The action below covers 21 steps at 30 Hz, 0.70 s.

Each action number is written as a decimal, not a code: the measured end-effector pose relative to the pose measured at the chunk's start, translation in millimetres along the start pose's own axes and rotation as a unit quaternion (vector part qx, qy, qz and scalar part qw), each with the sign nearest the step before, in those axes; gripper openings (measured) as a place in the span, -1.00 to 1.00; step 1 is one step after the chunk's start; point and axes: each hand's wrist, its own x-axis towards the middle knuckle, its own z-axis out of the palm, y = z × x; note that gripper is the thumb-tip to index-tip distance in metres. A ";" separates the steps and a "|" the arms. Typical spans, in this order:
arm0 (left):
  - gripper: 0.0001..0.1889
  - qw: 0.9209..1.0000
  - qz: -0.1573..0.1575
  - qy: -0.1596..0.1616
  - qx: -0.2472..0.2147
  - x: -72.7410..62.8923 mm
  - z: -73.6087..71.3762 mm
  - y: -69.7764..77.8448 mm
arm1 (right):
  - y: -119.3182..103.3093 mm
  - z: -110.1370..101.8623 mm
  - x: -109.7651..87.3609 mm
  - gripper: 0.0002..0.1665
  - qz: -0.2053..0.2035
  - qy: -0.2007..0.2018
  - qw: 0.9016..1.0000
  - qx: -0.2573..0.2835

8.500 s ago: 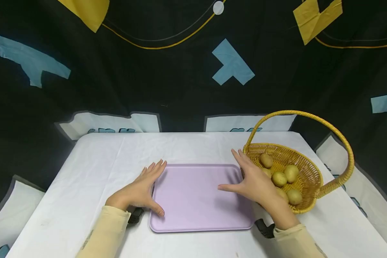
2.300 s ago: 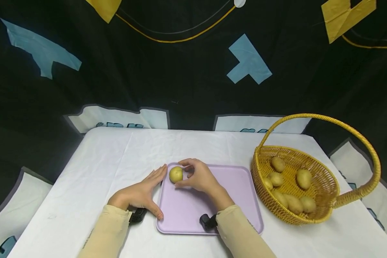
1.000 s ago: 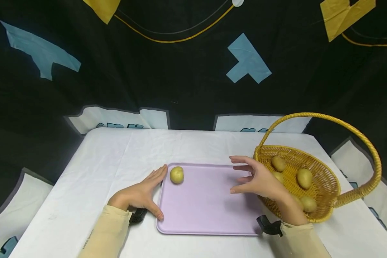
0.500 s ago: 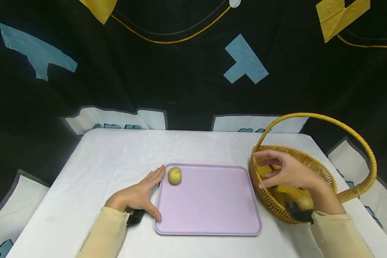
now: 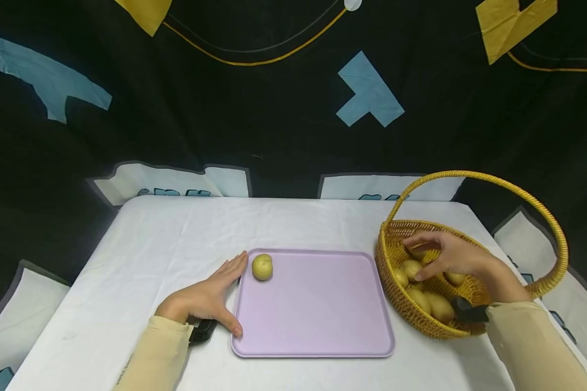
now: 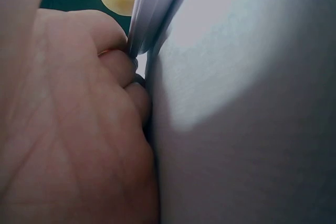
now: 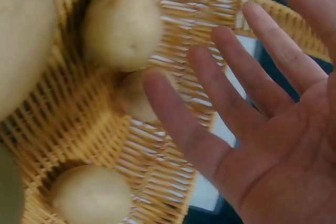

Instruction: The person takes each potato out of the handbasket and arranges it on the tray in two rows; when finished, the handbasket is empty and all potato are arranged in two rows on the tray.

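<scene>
My left hand (image 5: 203,298) rests along the left edge of the lilac tray (image 5: 313,309), fingers extended and thumb apart at the near corner. One potato (image 5: 262,267) sits in the tray's far left corner. Inside the yellow wicker basket (image 5: 395,296) on the right, my right hand (image 5: 457,258) hangs over several potatoes (image 5: 439,308). In the right wrist view its fingers are spread with no potato between them, and a fingertip overlaps a small potato (image 7: 137,95); whether they touch I cannot tell. The hand hides part of the basket's contents in the head view.
The basket's tall handle (image 5: 528,201) arches over its right side, behind the right hand. A white cloth (image 5: 186,233) covers the table. Behind the far edge hangs a black curtain (image 5: 283,125) with blue and yellow shapes.
A potato has been set down by the right hand in the tray's far left corner. That hand then let go and moved right into the basket. The left hand stays at the tray edge.
</scene>
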 end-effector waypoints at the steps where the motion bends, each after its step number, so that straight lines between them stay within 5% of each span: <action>1: 0.63 1.000 -0.001 0.001 -0.001 -0.4 -0.1 -0.3 | 2.3 0.5 1.7 -0.19 0.005 -0.006 1.000 -0.001; 21: 0.61 1.000 -0.004 0.002 -0.001 -1.4 0.9 -2.5 | 27.7 15.7 14.0 -0.34 0.047 -0.040 0.998 0.021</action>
